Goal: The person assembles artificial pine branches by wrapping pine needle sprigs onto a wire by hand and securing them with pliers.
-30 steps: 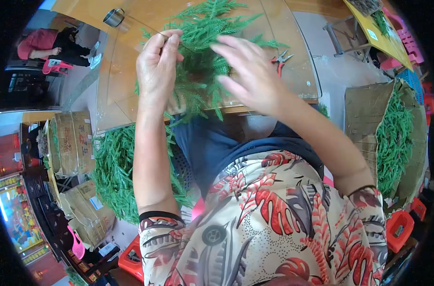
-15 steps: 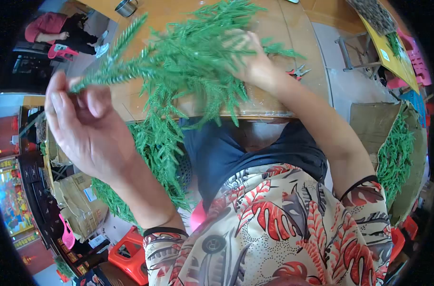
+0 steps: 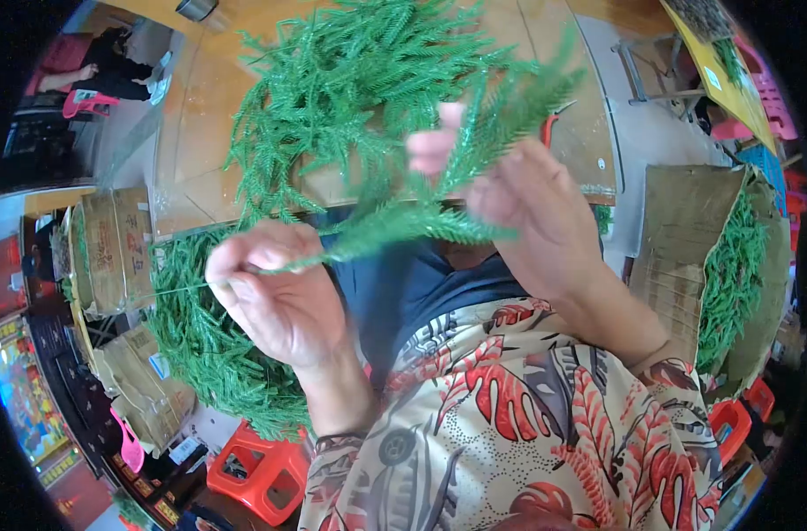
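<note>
In front of my lap I hold an artificial pine branch (image 3: 403, 228) with several green fronds, partly smeared by motion. My left hand (image 3: 284, 296) pinches its thin stem, whose tail sticks out to the left past the fingers. Around the upper fronds, my right hand (image 3: 536, 199) has its fingers curled on the branch, partly hidden by greenery. Beyond both hands, a loose heap of similar branches (image 3: 332, 97) lies on the table (image 3: 195, 146). The red handle of a hand tool (image 3: 549, 129) shows just behind my right hand.
More green branches (image 3: 217, 354) are massed at my left, below the table edge. A cardboard box (image 3: 678, 239) with greenery stands at my right. Red stools (image 3: 257, 473) and worn cartons (image 3: 146, 380) are at lower left. A metal cup (image 3: 196, 8) sits at the table's far edge. Another person (image 3: 111, 66) sits upper left.
Both hands have come down and closer to my body, the left also moving right. The branch is now apart from the heap, which lies on the table.
</note>
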